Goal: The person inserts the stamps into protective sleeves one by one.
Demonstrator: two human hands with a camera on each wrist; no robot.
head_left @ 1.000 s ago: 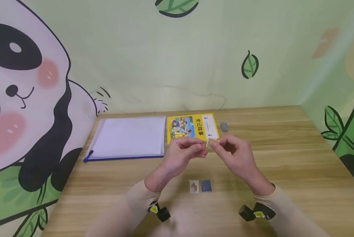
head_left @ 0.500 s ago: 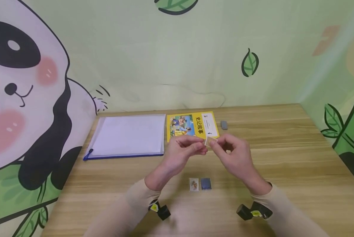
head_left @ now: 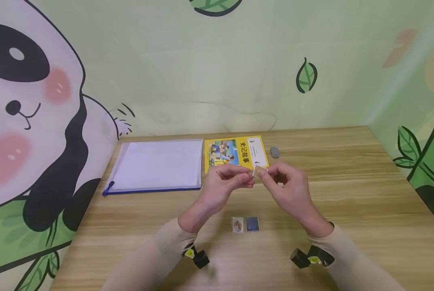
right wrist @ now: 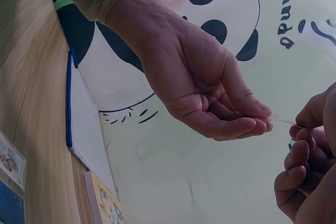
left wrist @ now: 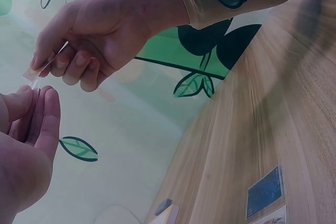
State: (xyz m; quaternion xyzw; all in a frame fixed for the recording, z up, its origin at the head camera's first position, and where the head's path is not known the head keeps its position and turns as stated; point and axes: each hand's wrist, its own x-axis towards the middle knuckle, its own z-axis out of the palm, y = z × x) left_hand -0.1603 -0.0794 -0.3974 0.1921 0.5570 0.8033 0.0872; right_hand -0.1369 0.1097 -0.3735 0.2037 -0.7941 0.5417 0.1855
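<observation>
My right hand (head_left: 287, 188) pinches a small white-edged stamp (head_left: 259, 170) between thumb and fingers, above the table. Facing it, my left hand (head_left: 222, 186) pinches the edge of a thin clear plastic sleeve (left wrist: 35, 83) at its fingertips, right at the stamp. In the right wrist view, the see-through film spans the narrow gap between the left hand (right wrist: 194, 77) and the right hand (right wrist: 315, 156). Below the hands, a white stamp with a small picture (head_left: 237, 225) and a dark blue stamp (head_left: 252, 224) lie side by side on the table.
A yellow picture book (head_left: 253, 145) lies behind the hands on the wooden table (head_left: 348, 194). To its left is a clear zip folder (head_left: 155, 165) with white paper and a blue edge. A small grey block (head_left: 274, 152) sits right of the book. A panda-painted wall stands behind.
The right forearm has shifted slightly left, and the pinched stamp has tilted a little between the fingers. Both hands keep their grip. The two stamps on the table have stayed put.
</observation>
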